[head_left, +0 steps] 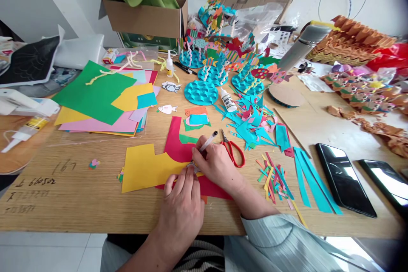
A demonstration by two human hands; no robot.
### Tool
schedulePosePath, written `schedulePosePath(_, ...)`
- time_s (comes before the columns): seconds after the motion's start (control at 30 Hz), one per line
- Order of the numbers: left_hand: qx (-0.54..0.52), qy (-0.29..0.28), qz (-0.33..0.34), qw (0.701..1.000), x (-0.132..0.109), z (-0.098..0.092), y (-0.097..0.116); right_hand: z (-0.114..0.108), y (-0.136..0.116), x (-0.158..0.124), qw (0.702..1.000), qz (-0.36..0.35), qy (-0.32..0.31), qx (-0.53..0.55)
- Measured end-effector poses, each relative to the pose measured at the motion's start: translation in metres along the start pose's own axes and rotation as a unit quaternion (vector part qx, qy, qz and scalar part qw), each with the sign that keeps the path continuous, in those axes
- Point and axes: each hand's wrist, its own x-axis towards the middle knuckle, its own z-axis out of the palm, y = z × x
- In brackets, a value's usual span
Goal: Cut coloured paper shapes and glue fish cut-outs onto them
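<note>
My right hand (218, 163) is closed on a white pen (208, 141), its lower end hidden by the fingers over the papers. My left hand (182, 202) lies with its fingers pressed down on a small grey cutout (192, 167) at the edge of the yellow sheet (143, 170). Red paper (175, 140) lies behind and beneath the yellow one. Red-handled scissors (234, 153) rest just right of my right hand. Beyond the hands are small orange, blue and green pieces (198, 119) and a white fish cutout (167, 109).
Blue scraps (251, 125) and thin coloured strips (277, 178) lie to the right, before two phones (344, 178). Coloured sheets (95, 97) are stacked at left. Glue bottles (228, 101), a blue disc (200, 92) and fish decorations (213, 70) stand farther back.
</note>
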Motion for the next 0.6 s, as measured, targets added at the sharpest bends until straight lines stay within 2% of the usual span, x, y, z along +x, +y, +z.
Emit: schedulePosePath(0.6, 0.022, -0.017, 0.014, 1.000, 0.0014, -0.0009, -0.0022, -0.0010, -0.0008, -0.0004, 1.000, 0.002, 0.003, 0.000)
